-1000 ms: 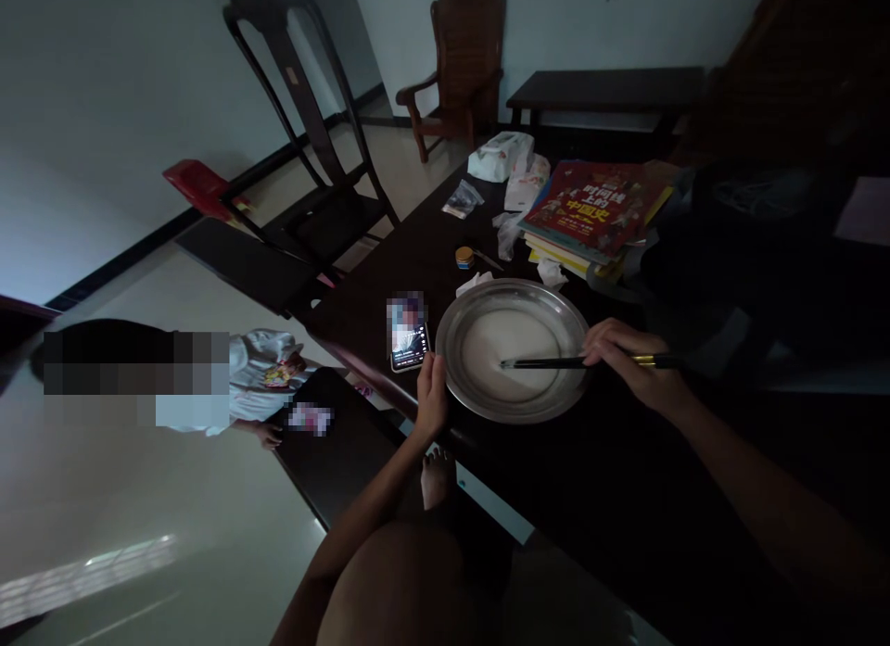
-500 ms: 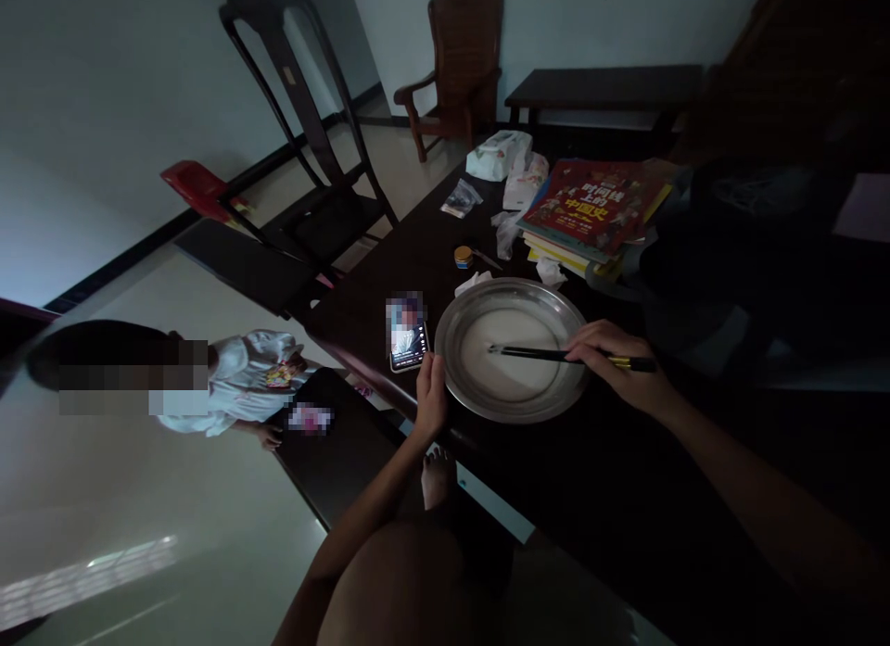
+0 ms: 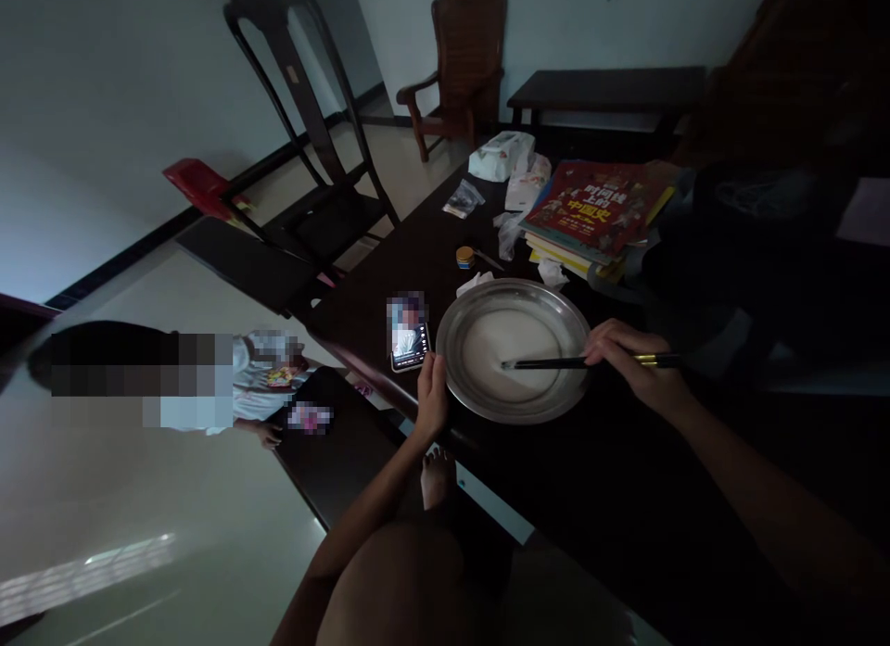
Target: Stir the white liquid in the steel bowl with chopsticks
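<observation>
right hand [image 3: 624, 361] pinches black gold-banded chopsticks [image 3: 556, 361], tips in round steel pan of white liquid [image 3: 513, 349] | left hand [image 3: 431, 396] curled, bracing pan's left rim | lit phone [image 3: 407, 339] left of pan on dark desk [image 3: 626, 498]

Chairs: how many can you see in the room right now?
2. A dark high-backed chair stands at the table's far-left side; a brown wooden armchair is by the back wall. The dim right side may hide others.

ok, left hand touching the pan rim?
Touching. Head view: left hand fingers rest against the near-left rim of the round metal pan, with no gap visible.
</observation>
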{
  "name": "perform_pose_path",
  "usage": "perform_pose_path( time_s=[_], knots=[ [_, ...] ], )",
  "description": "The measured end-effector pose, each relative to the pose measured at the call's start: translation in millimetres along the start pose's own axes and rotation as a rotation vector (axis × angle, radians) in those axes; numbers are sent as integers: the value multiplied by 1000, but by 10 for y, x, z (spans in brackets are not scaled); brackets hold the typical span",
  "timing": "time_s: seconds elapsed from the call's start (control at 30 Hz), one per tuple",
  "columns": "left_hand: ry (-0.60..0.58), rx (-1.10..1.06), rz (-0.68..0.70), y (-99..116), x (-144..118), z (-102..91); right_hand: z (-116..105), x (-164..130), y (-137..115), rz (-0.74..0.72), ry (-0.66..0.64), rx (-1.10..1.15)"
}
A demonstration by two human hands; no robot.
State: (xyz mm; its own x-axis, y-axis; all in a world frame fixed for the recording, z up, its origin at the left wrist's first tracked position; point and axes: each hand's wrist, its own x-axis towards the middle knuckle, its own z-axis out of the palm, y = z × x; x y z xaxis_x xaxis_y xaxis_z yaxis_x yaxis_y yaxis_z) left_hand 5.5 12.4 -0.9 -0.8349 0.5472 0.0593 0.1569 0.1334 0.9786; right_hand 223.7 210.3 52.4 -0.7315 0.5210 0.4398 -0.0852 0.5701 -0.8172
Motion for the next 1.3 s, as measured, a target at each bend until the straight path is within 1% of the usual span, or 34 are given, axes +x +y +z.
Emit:
perform_pose_path(
  time_s=[0.1, 0.27, 0.3, 0.4, 0.43, 0.53, 0.6, 0.7, 0.77, 0.83, 0.93, 1.0, 1.1, 1.13, 1.23, 1.3],
  knots=[
    [14, -4, -3, 3, -2, 1, 12, -2, -6, -18, -69, -7],
    [2, 7, 4, 34, -7, -9, -10, -1, 6, 4, 27, -16],
    [-1, 9, 2, 38, -7, -10, -16, -2, 7, 5, 18, -1],
    [-4, 8, -14, 33, -5, -6, -9, -5, 1, -13, -79, 13],
    [-1, 8, -18, 27, -4, -3, -3, -6, 1, -19, -93, 2],
    [1, 8, -21, 7, -5, 1, 0, -9, 12, -7, -37, -39],
    [-3, 3, -18, 1, -4, 2, -11, -11, 20, 12, -4, -25],
    [0, 1, -16, 7, -3, 2, -14, -13, 21, 16, -60, 16],
    [9, 11, -18, 14, -3, 2, -4, -11, 20, 6, -96, 3],
    [12, 16, -21, 14, -2, 1, 1, -7, 26, 7, -71, -29],
    [-2, 10, -20, -4, 0, -4, -16, -2, 34, 23, 23, -29],
    [-9, 7, -13, -19, 2, -7, -25, 0, 25, 26, 13, -6],
    [-4, 7, -3, -28, 2, -10, -12, 5, 0, 1, -60, -11],
    [-5, 7, 2, -25, 0, -11, -6, 7, -5, -6, -60, -26],
    [-16, 2, 13, -3, -6, -14, -9, 13, -4, -3, 9, -47],
    [-13, 3, 13, 16, -8, -15, -21, 13, -2, 8, 28, -18]
  ],
)
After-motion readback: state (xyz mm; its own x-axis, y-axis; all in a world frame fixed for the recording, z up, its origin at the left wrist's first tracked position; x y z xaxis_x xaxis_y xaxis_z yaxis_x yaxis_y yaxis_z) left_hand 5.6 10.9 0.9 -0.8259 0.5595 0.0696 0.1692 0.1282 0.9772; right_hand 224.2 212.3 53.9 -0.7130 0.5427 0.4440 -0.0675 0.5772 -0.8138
